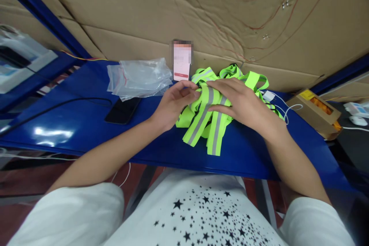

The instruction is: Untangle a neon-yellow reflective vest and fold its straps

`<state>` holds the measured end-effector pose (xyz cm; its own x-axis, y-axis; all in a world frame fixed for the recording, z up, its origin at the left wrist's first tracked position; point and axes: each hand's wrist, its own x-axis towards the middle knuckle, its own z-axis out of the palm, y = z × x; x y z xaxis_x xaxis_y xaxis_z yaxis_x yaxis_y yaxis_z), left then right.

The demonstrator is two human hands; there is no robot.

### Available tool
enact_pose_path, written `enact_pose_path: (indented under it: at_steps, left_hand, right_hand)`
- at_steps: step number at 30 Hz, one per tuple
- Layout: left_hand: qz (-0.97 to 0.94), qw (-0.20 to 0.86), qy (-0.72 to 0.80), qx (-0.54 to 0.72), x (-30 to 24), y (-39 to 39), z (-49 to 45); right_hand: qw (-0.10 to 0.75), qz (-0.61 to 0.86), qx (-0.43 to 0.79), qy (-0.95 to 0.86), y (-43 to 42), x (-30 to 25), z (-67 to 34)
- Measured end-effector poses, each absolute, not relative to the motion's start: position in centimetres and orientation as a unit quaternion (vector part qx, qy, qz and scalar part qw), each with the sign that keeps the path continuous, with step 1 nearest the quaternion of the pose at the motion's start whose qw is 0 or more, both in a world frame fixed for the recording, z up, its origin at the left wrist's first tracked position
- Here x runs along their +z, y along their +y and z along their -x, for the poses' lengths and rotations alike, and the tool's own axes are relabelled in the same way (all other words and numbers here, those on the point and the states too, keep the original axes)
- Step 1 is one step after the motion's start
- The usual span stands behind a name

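Note:
A bundle of neon-yellow reflective straps (205,123) with grey stripes lies on the blue table (86,138) in front of me. My left hand (173,103) pinches the bundle's left side with its fingertips. My right hand (242,103) lies flat over the top of the same bundle, fingers spread and pressing down. More of the yellow straps (230,71) are heaped just behind my hands.
A stack of clear plastic bags (138,77) lies at the back left, with a black phone (122,110) in front of it. A small card (182,60) leans on the cardboard wall. A white charger and cable (271,97) and a cardboard box (315,113) lie to the right.

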<state>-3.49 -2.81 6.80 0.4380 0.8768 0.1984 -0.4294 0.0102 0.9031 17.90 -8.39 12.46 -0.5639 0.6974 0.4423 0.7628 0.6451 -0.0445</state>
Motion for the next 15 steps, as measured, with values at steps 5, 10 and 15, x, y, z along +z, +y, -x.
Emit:
enact_pose_path:
  at_steps: [5, 10, 15]
  left_hand:
    - [-0.392, 0.799, 0.195, 0.412, 7.1, -1.8, 4.1]
    - [-0.399, 0.812, 0.202, 0.376, 7.7, -2.1, 4.3]
    - [-0.483, 0.739, 0.194, 0.427, 8.3, -3.2, 4.2]
  right_hand:
    - [0.183, 0.419, -0.119, -0.881, -8.6, 12.6, -17.9]
    - [0.24, 0.395, -0.053, -0.885, -8.3, 12.8, -18.6]
    - [0.282, 0.399, -0.021, -0.872, -7.5, 12.4, -19.3]
